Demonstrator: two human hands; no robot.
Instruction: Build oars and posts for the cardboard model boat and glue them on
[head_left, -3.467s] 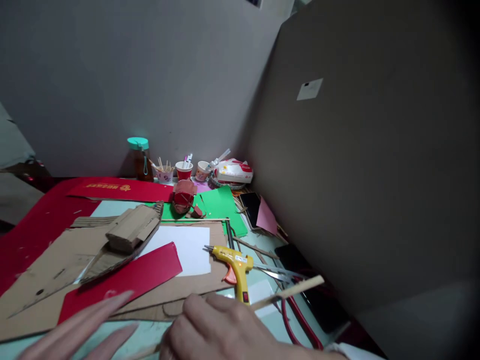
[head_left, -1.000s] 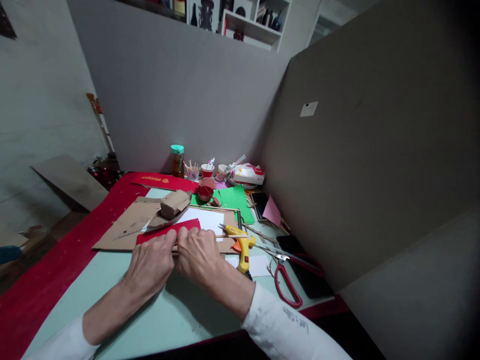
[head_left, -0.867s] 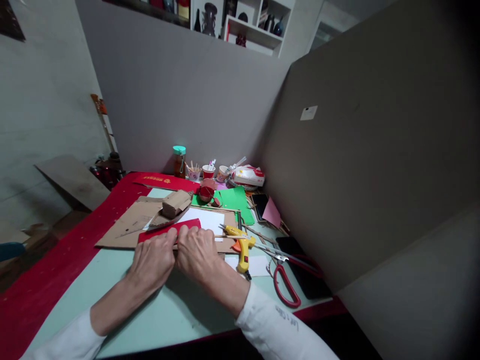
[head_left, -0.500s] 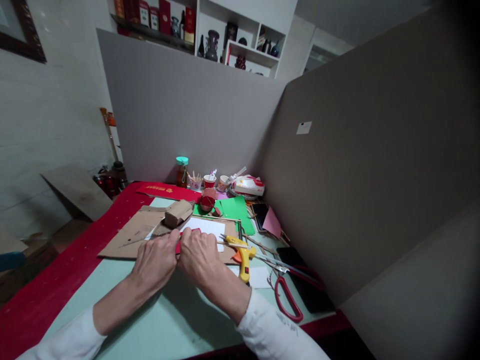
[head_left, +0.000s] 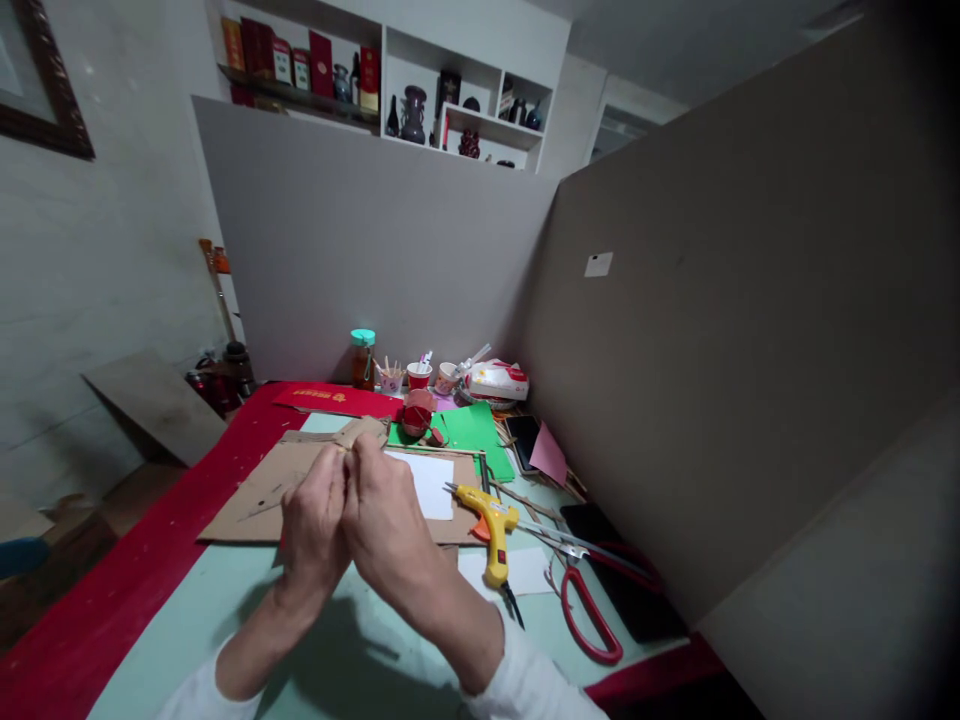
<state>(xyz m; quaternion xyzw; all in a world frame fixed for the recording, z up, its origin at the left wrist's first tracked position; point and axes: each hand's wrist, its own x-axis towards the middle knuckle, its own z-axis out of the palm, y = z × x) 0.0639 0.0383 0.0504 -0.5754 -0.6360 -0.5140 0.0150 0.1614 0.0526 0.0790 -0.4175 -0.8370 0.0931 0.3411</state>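
Basically left hand (head_left: 311, 505) and right hand (head_left: 384, 510) bunched together, can't tell if they're gripping anything; a slip could knock the cardboard model (head_left: 369, 426) just beyond, a rightward swing the glue gun (head_left: 493, 516).

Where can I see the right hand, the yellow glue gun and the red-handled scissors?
Right hand (head_left: 384, 505), head view: back of it.
Yellow glue gun (head_left: 495, 522), head view: body, near the handle.
Red-handled scissors (head_left: 574, 551), head view: the pivot.

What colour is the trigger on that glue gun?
Orange. The trigger on the yellow glue gun shows best in the head view.
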